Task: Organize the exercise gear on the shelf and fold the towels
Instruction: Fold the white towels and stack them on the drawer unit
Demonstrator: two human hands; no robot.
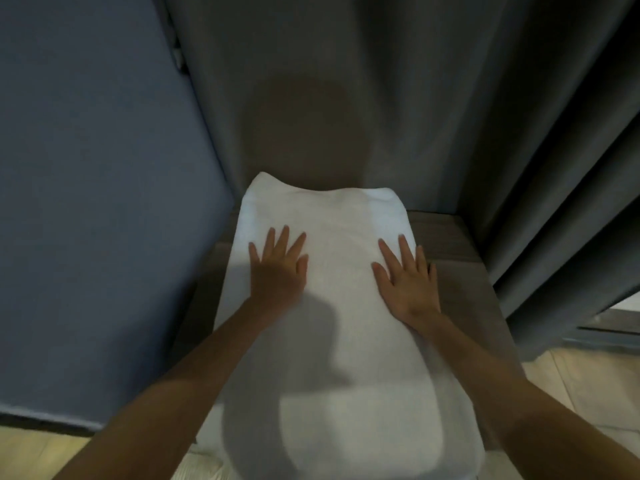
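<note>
Smoothing towel (332, 306): left hand (278, 268), right hand (407, 278) spread flat on it; next probably fold the end beyond fingertips toward wrists.

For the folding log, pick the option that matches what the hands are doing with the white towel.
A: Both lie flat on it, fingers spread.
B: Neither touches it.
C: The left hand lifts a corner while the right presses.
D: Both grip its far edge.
A: the left hand and the right hand both rest palm-down and splayed on the white towel, which lies spread over the chair seat.
</note>
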